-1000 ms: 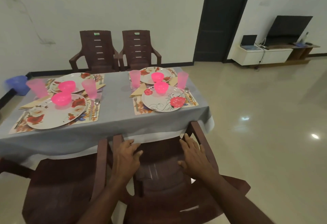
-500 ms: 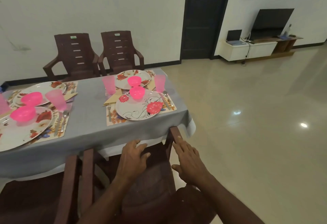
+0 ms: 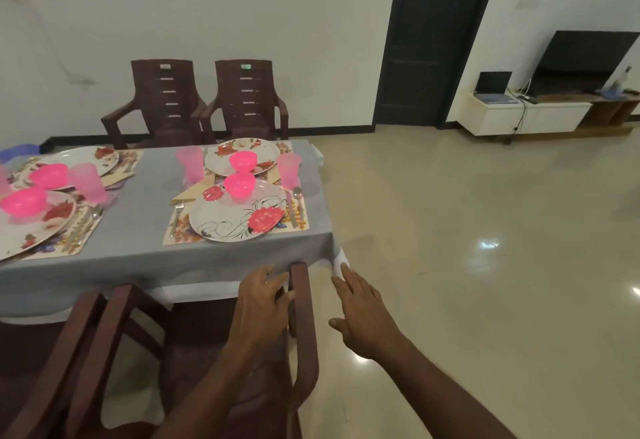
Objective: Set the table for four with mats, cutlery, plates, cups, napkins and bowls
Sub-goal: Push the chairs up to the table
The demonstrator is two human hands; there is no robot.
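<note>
left hand [image 3: 260,303] loosely on chair [image 3: 300,303] | right hand [image 3: 362,317] spread, holding nothing | table [image 3: 145,258] ahead

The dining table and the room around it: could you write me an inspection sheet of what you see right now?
Surface: table under a grey cloth with a white layer showing at its edge.
Job's things: four floral mats, each bearing a plate; the near right plate holds a pink bowl; pink cups beside the plates; fork left of it, spoon right; folded napkin.
Clutter: blue object at the far left edge, unclear.
Hands: left hand rests on the near chair, fingers loose; right hand open, beside it, touching nothing.
Cables: wires hang from the white cabinet.
Surroundings: two far chairs, dark door, television, laptop, glossy floor.
</note>
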